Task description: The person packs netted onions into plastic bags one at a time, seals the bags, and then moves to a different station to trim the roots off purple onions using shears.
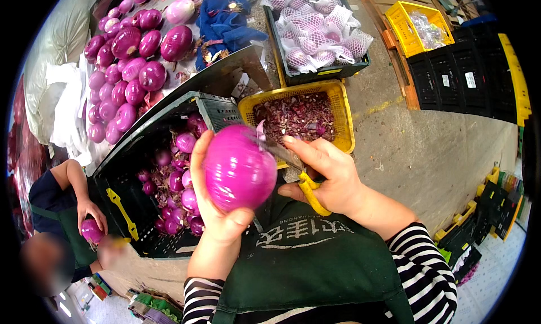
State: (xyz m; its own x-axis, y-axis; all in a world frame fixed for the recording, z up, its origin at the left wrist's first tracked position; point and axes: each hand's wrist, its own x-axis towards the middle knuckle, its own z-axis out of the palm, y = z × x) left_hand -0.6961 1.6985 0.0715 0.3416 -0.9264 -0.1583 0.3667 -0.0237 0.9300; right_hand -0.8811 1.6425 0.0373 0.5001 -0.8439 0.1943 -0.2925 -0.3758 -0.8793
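Observation:
My left hand [224, 222] grips a large, shiny red onion [241, 171], thumb below it and fingers up its left side. In my right hand [334, 171] are scissors with yellow handles [312, 190], their blades [281, 152] at the onion's upper right. A loose strip of skin [260, 130] stands up from the onion beside the blades. Motion blurs the blade tips, so I cannot tell whether they touch it. Behind the onion, a yellow plastic basket [347, 116] holds trimmed onion skins and scraps [296, 112]. To the left, a dark crate [148, 251] contains small red onions [175, 180].
Peeled red onions [127, 76] cover a metal table beside a blue cloth [219, 21]. Net-wrapped onions [315, 32] fill a dark crate farther back. At left, a co-worker's hand [91, 212] holds another onion [91, 232]. Black crates [460, 78] and a yellow crate [399, 28] stand at right.

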